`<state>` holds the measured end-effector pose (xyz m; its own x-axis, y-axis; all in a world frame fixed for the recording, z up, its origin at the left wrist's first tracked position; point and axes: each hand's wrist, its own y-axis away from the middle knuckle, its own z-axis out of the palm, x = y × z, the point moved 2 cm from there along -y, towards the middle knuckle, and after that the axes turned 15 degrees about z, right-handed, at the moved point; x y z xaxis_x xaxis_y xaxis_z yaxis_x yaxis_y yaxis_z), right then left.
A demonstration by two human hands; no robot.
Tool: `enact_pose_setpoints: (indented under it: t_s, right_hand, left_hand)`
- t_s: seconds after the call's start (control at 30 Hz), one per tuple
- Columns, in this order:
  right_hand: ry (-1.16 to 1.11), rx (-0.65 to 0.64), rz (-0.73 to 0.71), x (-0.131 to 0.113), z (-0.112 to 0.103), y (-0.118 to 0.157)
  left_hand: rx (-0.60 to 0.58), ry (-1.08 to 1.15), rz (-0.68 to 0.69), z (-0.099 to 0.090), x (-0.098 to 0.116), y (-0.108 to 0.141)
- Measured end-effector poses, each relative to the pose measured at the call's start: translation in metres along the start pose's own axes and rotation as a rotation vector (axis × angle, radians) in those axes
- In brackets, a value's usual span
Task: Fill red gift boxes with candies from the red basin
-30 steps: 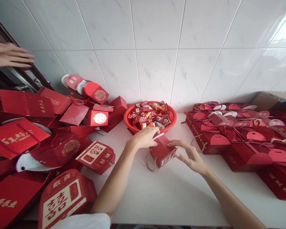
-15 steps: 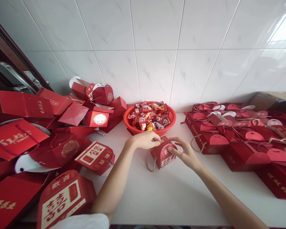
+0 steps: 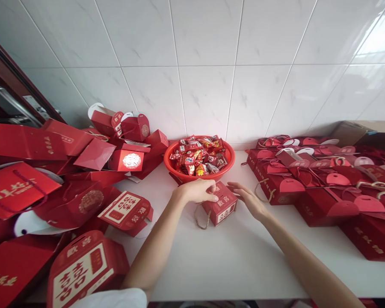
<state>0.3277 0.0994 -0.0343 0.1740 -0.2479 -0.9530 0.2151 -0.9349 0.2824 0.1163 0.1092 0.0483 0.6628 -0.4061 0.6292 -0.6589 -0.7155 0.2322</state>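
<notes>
Small red cardboard box with pale lettering (image 3: 224, 203), one between two hands, sits on the white tabletop (image 3: 231, 265) in the head view, its top folded nearly flat, so closing looks mostly done, though its beige twisted-rope handle (image 3: 201, 227) hangs loose at the left side. Left hand (image 3: 199, 191) rests curled fingers on the top — whether they pinch anything I cannot tell — and right hand (image 3: 252, 201) has released, fingers extended by the right edge. Behind stands one round red plastic basket (image 3: 231, 158) of wrapped sweets (image 3: 195, 155); red boxes heaped left (image 3: 22, 141) and set close together right (image 3: 285, 188) overlap too much to count.
</notes>
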Motion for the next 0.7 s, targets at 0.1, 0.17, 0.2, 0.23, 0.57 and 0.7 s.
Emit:
enact_pose_setpoints:
  t_s: [0.1,0.17,0.2,0.23,0.57,0.7]
  right_hand:
    - [0.063,-0.113,-0.033,0.000,-0.001,-0.003]
    - [0.102,-0.140,-0.041,-0.001,-0.001,-0.004]
    - [0.113,-0.127,-0.032,-0.002,-0.003,-0.004]
    - [0.122,-0.100,-0.020,-0.003,-0.005,-0.004]
    - [-0.225,-0.088,-0.142,-0.057,-0.023,0.033]
    - [-0.008,-0.132,-0.220,-0.068,-0.001,0.039]
  left_hand:
    - [-0.005,0.087,0.033,0.001,0.001,-0.001]
    - [0.002,0.129,0.037,0.001,0.003,-0.001]
    - [0.004,0.143,0.036,0.000,0.003,-0.001]
    - [0.005,0.151,0.033,0.000,0.004,-0.001]
    - [0.070,0.081,-0.020,0.001,0.014,0.000]
    - [0.196,-0.095,0.060,0.003,0.024,-0.001]
